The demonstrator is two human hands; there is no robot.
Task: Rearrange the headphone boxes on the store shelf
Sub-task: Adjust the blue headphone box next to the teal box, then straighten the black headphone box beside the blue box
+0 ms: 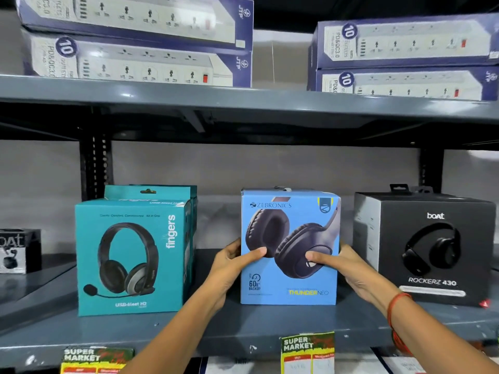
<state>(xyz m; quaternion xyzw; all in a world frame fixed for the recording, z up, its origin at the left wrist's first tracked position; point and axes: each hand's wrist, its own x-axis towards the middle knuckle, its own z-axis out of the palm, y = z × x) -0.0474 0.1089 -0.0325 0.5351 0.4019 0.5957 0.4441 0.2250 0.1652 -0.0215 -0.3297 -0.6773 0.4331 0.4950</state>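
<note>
Hands, left (229, 263) and right (343, 265), grip blue Zebronics box (289, 282) sides, shelf (243, 330) gaps flanking.

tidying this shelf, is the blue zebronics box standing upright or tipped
Upright: the blue Zebronics box stands square on the shelf, print reading level, left hand and right hand gripping its sides.

Scene evenly, moderately lit from above and front. Underside of upper shelf (243, 125) left in deep shadow. Small glare spot seen on upper shelf edge. Soft shadows cast on lower shelf (243, 330) beneath boxes. Centre rendered sharp; power strip boxes (135, 36) at top smeared, blurred. Wide-angle bowing noted along shelf lines toward edges.
</note>
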